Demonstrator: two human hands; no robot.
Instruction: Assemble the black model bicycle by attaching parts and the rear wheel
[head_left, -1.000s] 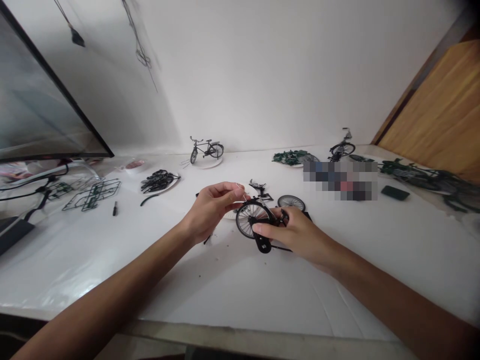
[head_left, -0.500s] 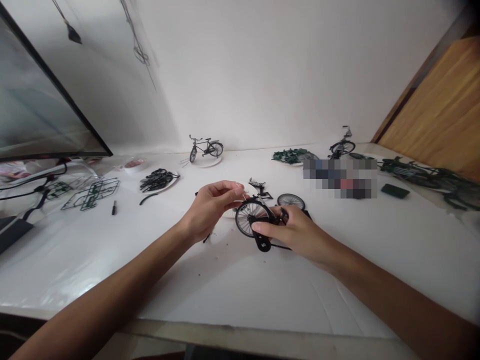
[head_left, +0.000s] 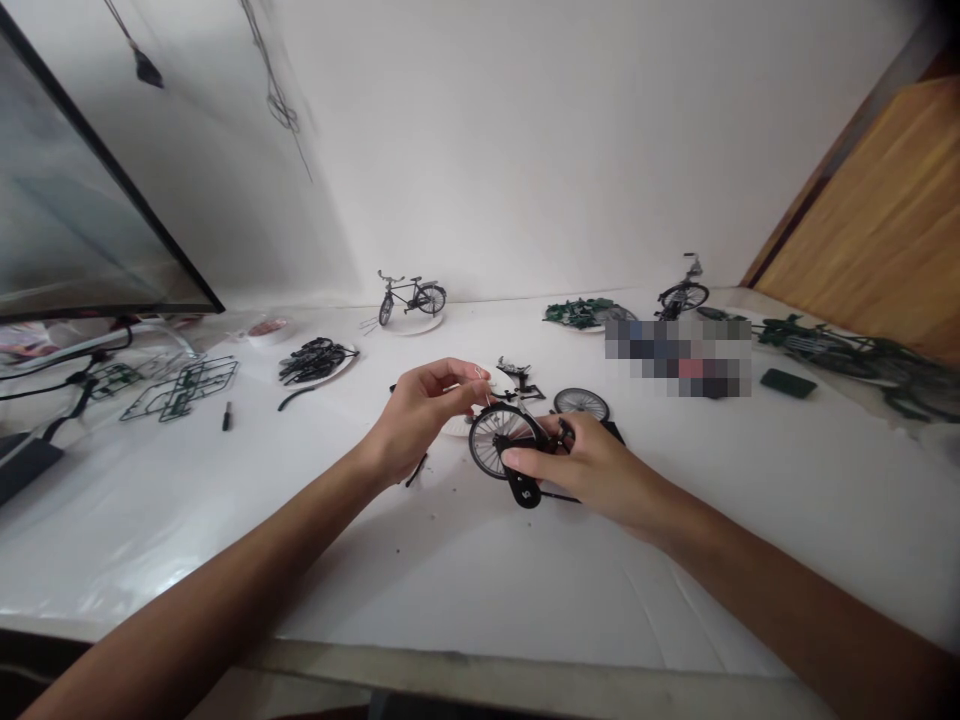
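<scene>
The right hand point(head_left: 600, 455) grips the bike point(head_left: 526, 490) just right of centre, seemingly to steady it; the left hand point(head_left: 424, 410) pinches a pale wire point(head_left: 488, 397) by the wheel point(head_left: 484, 455), fingertips only, likely for fine control.

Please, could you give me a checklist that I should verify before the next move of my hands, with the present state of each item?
1. The right hand grips the model bicycle: ok, at the black chain case.
2. The left hand pinches the thin pale piece: ok, between the fingers.
3. The thin pale piece is attached to the model bicycle: cannot tell, too small.
4. The second wheel is joined to the model bicycle: cannot tell, the right hand hides this.
5. The table near the hands has no loose specks: not ok, several lie there.
</scene>
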